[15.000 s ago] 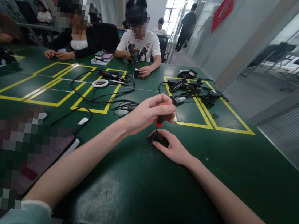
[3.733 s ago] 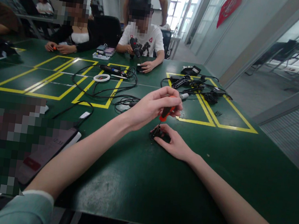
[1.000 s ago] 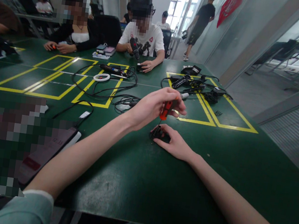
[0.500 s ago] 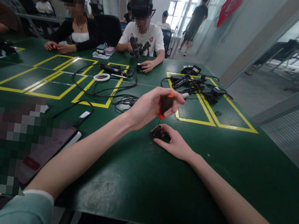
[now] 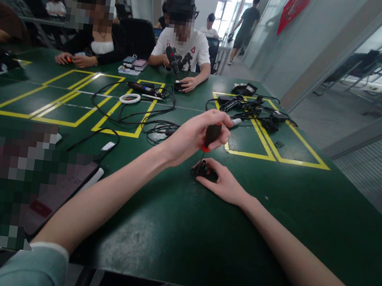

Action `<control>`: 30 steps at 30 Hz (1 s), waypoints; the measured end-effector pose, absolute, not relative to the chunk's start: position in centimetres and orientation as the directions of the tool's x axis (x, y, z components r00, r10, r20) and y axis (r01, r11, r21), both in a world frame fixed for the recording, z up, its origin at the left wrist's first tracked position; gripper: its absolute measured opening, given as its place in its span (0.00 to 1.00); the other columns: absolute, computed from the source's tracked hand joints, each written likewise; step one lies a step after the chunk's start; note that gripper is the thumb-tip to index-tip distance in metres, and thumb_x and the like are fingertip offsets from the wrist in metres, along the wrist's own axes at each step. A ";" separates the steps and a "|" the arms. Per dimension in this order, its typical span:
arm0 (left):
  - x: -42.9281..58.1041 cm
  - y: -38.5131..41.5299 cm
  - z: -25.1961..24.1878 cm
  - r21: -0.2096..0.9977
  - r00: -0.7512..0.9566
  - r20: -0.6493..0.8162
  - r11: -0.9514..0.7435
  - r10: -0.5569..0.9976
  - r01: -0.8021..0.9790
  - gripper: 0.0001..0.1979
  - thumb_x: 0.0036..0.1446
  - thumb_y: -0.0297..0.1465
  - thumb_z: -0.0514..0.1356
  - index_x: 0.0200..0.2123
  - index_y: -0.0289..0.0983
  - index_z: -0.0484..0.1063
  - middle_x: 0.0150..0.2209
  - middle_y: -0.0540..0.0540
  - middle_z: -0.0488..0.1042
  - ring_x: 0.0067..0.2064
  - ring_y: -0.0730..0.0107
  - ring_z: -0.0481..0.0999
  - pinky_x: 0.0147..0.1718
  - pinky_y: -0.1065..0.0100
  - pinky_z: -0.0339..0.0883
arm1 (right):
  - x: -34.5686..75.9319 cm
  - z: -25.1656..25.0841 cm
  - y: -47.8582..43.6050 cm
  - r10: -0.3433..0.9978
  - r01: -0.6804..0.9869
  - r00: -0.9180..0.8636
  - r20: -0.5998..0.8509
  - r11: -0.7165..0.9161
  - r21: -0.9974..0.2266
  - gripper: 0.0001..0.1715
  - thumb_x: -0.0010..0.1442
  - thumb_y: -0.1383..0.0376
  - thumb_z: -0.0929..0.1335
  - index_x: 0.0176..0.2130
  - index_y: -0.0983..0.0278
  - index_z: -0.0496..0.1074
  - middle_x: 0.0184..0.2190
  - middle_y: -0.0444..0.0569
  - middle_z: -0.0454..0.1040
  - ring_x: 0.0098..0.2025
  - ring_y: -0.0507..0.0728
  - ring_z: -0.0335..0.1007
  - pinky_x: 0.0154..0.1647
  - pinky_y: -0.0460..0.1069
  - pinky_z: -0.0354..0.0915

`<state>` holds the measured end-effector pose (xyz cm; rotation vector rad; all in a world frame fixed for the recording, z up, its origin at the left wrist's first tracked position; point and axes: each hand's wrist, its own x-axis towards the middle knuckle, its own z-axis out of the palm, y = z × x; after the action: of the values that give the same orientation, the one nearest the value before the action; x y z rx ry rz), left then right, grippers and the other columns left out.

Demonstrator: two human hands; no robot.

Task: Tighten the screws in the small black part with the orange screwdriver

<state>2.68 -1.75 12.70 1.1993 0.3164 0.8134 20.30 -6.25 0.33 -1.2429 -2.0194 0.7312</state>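
Observation:
My left hand (image 5: 192,136) is closed around the black and orange handle of a screwdriver (image 5: 212,137). The fingers lie over the top of the handle, and its shaft points down, almost upright. Below it, a small dark round part (image 5: 199,173) with a short post rests on the green table (image 5: 165,233). The screwdriver's tip meets that part, though the exact contact is too small to make out. My right hand (image 5: 225,183) lies on the table and grips the dark part from the right, thumb in front and fingers behind.
Black cables (image 5: 120,115) and a white ring (image 5: 129,99) lie ahead to the left. More cables and black devices (image 5: 241,105) are ahead to the right. A phone (image 5: 60,196) lies by my left forearm. Across the table, a co-worker holds a power drill (image 5: 172,59).
My left hand's fingers have shifted over the screwdriver handle and now cover its orange top. My right hand and the dark part stay put. A person in the background has walked farther off.

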 end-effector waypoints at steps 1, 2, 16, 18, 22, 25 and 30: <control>2.6 -1.7 12.7 0.911 0.687 0.185 0.139 0.703 -0.388 0.13 0.65 0.40 0.58 0.35 0.36 0.69 0.26 0.50 0.71 0.24 0.75 0.65 0.27 0.70 0.61 | 20.3 0.4 -6.3 0.912 0.549 -0.338 0.233 0.392 -0.738 0.17 0.63 0.60 0.71 0.51 0.61 0.70 0.47 0.54 0.79 0.45 0.62 0.77 0.48 0.59 0.75; 2.6 -1.7 12.7 0.907 0.688 0.187 0.146 0.702 -0.395 0.14 0.65 0.41 0.56 0.34 0.36 0.70 0.27 0.49 0.71 0.25 0.74 0.66 0.28 0.69 0.62 | 20.3 0.4 -6.3 0.913 0.550 -0.336 0.232 0.390 -0.739 0.17 0.63 0.60 0.71 0.51 0.61 0.70 0.47 0.54 0.79 0.45 0.61 0.77 0.48 0.59 0.75; 2.7 -1.8 12.6 0.910 0.667 0.205 0.112 0.716 -0.400 0.09 0.60 0.32 0.61 0.36 0.39 0.61 0.34 0.50 0.77 0.29 0.75 0.73 0.32 0.71 0.65 | 20.3 0.6 -6.3 0.908 0.547 -0.347 0.235 0.400 -0.736 0.17 0.63 0.60 0.70 0.51 0.61 0.71 0.47 0.54 0.79 0.45 0.62 0.77 0.48 0.60 0.75; 2.7 -1.7 12.6 0.908 0.671 0.210 0.113 0.712 -0.404 0.06 0.61 0.32 0.60 0.37 0.38 0.64 0.32 0.50 0.76 0.26 0.77 0.69 0.29 0.72 0.62 | 20.3 0.6 -6.3 0.908 0.549 -0.347 0.233 0.398 -0.735 0.18 0.63 0.60 0.70 0.51 0.61 0.70 0.47 0.54 0.79 0.45 0.62 0.77 0.49 0.60 0.75; 2.7 -1.6 12.8 0.905 0.673 0.187 0.142 0.716 -0.402 0.11 0.64 0.37 0.55 0.36 0.35 0.71 0.31 0.47 0.75 0.26 0.74 0.66 0.27 0.70 0.62 | 20.4 0.4 -6.3 0.911 0.568 -0.341 0.233 0.397 -0.721 0.18 0.63 0.60 0.71 0.51 0.60 0.70 0.47 0.54 0.79 0.44 0.61 0.77 0.47 0.60 0.76; 2.7 -1.5 12.8 0.908 0.674 0.177 0.146 0.718 -0.394 0.14 0.65 0.38 0.54 0.33 0.35 0.71 0.30 0.46 0.74 0.27 0.73 0.68 0.29 0.69 0.63 | 20.4 0.3 -6.3 0.909 0.570 -0.341 0.239 0.402 -0.717 0.18 0.63 0.60 0.71 0.52 0.61 0.70 0.48 0.55 0.79 0.45 0.62 0.77 0.47 0.60 0.76; 2.7 -1.7 12.4 0.915 0.678 0.190 0.122 0.711 -0.384 0.08 0.61 0.36 0.60 0.35 0.37 0.67 0.34 0.48 0.75 0.34 0.72 0.74 0.37 0.69 0.68 | 20.4 0.3 -6.2 0.907 0.558 -0.341 0.247 0.407 -0.723 0.17 0.63 0.60 0.71 0.51 0.60 0.70 0.47 0.53 0.79 0.44 0.61 0.77 0.47 0.59 0.75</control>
<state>2.66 -1.65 12.39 1.2044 0.3278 0.8196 20.37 -6.24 0.30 -1.2422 -2.0281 0.7053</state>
